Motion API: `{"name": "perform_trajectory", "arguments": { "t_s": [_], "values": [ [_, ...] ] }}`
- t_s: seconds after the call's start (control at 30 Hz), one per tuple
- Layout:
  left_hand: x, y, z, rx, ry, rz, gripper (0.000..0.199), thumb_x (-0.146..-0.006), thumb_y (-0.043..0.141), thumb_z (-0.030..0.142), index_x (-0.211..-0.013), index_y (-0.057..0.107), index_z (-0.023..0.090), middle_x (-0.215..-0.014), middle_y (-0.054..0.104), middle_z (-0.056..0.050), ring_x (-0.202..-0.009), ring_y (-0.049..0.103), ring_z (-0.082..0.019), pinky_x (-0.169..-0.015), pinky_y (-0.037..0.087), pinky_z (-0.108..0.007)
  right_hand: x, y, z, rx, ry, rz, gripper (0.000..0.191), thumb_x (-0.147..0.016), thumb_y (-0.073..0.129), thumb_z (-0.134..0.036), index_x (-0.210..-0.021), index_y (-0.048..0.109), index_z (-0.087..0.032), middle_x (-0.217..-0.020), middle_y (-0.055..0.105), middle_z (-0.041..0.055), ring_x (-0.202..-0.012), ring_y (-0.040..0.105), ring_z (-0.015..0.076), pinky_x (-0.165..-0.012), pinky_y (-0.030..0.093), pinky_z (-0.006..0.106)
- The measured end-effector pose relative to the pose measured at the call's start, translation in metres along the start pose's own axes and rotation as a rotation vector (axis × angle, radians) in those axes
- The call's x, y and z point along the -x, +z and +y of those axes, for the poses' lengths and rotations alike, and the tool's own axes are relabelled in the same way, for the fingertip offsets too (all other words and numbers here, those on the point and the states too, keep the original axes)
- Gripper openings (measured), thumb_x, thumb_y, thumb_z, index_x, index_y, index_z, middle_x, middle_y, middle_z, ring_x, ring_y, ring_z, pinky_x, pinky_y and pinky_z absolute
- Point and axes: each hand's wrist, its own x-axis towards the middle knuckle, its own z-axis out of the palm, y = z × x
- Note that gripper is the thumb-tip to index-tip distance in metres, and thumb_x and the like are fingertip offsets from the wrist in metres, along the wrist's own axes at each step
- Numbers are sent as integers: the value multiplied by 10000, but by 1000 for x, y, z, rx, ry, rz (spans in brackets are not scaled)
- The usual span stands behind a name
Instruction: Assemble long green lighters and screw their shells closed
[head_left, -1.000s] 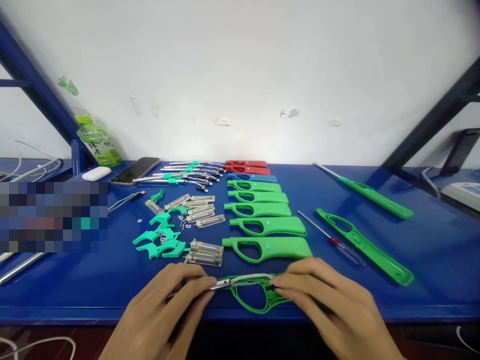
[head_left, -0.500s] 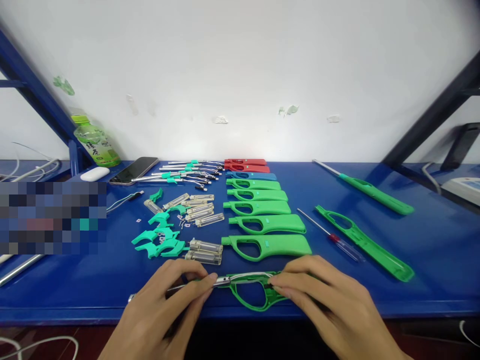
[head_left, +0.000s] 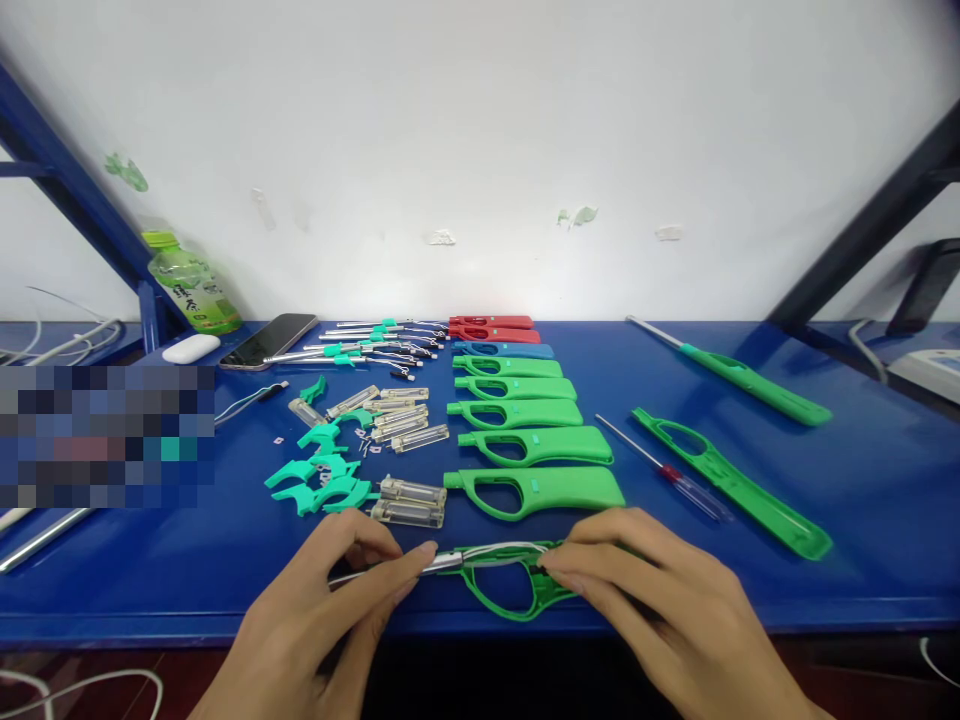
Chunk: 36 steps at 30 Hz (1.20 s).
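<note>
An open green handle shell lies at the front edge of the blue table. My left hand is closed on a metal tube whose end meets the shell's narrow end. White wires run from the tube along the shell's upper edge. My right hand pinches at the wires' far end, over the shell; a small dark part shows at its fingertips, mostly hidden. Just beyond lies a closed green handle, with more green, blue and red ones behind it.
Clear fuel tanks and teal triggers lie left of centre, with metal tube assemblies behind. A screwdriver, another green shell and an assembled lighter are at right. A phone and bottle stand back left.
My left hand and the metal tube have shifted very slightly. My right hand stays at nearly the same place on the shell.
</note>
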Motion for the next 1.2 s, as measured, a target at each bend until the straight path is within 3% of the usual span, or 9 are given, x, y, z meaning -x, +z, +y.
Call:
{"name": "perform_trajectory", "arguments": {
  "t_s": [0.47,0.77,1.2],
  "values": [
    [-3,0,1,-40,43,-8,307,-1088,561,221,-1351,682,324,-1139,728,-18,-999,737,-155,-842,630,-212,1,-1,1,4,2,-17,190,-1117,585,-279,-1115,775,-282,-980,776,3,-847,764,120,-774,621,205],
    [-1,1,4,-73,34,-25,283,-1095,581,277,-1360,673,310,-1229,669,-33,-1068,728,-143,-903,615,-179,4,0,2,-7,9,-31,156,-1096,616,-224,-1143,756,-276,-1017,765,-4,-889,750,117,-796,599,206],
    [-3,-1,0,-100,131,-45,313,-1113,520,187,-1392,639,263,-1241,576,-47,-1097,666,-112,-921,554,-146,5,1,3,-12,15,-34,170,-1112,592,-244,-1161,746,-299,-1012,769,-17,-880,749,114,-792,587,206]
  ]
}}
